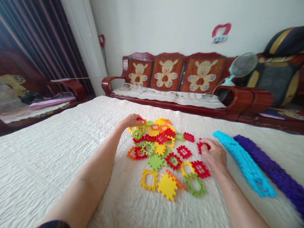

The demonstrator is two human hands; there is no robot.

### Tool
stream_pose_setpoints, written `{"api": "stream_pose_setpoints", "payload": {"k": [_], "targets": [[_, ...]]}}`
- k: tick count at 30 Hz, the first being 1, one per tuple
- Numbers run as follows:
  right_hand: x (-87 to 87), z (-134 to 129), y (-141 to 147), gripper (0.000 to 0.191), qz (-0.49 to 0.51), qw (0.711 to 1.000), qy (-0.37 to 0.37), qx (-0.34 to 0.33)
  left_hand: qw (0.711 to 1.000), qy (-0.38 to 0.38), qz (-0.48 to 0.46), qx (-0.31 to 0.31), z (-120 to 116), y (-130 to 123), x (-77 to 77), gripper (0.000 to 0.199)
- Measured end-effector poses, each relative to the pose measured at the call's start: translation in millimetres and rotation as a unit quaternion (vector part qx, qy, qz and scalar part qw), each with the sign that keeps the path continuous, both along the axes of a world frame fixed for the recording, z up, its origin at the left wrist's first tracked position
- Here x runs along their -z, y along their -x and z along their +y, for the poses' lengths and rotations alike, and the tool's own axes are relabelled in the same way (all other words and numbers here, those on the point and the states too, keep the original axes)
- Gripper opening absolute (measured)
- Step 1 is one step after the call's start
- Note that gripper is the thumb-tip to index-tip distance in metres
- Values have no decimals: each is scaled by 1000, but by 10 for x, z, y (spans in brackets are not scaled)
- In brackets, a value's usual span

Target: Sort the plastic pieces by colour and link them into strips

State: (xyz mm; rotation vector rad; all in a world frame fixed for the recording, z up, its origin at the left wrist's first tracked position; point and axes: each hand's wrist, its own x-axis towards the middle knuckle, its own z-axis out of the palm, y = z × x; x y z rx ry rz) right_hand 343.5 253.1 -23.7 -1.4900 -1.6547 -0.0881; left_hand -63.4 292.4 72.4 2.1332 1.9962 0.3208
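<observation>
Loose plastic interlocking building tiles in red, yellow, green and orange lie in a heap between my hands. At the heap's far left edge, my left hand (pixel 131 120) has its fingers closed on a red tile (pixel 139 118), mostly hidden, beside an orange one. My right hand (pixel 215 155), at the right of the heap, pinches another red tile (pixel 199 146) along its edge. Closest to me are a yellow window-frame tile (pixel 149 187), a solid yellow tile (pixel 167 186), an orange tile (pixel 176 180) seen edge-on and a green frame tile (pixel 195 186).
A cream quilted cover (pixel 78 133) spreads under everything. On the right lie two long strips of joined tiles, one light blue (pixel 245 163) and one purple (pixel 268 169). Behind stands a wooden sofa (pixel 166 103) with bear cushions, and a small fan (pixel 243 65) sits near its right arm.
</observation>
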Motion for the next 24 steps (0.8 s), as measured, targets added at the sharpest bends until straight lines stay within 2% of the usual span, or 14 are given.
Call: {"api": "stream_pose_setpoints", "payload": {"k": [4, 7, 12, 15, 18, 24], "targets": [[13, 4, 11, 26, 1, 1000, -7, 0, 998, -13, 23, 57, -10, -97, -36, 43], [24, 13, 16, 25, 6, 1000, -12, -2, 992, -65, 14, 111, -55, -340, -15, 45], [13, -1, 41, 24, 11, 1000, -17, -2, 957, -113, -23, 268, -230, -915, 160, 54], [7, -13, 58, 24, 9, 1000, -25, -3, 941, -102, -13, 323, -292, -1096, 252, 55], [10, -16, 62, 24, 7, 1000, -28, -6, 941, -83, 11, 328, -293, -1100, 263, 48], [4, -16, 54, 24, -3, 1000, -25, -3, 964, -58, 107, 236, -230, -890, 141, 30]]}}
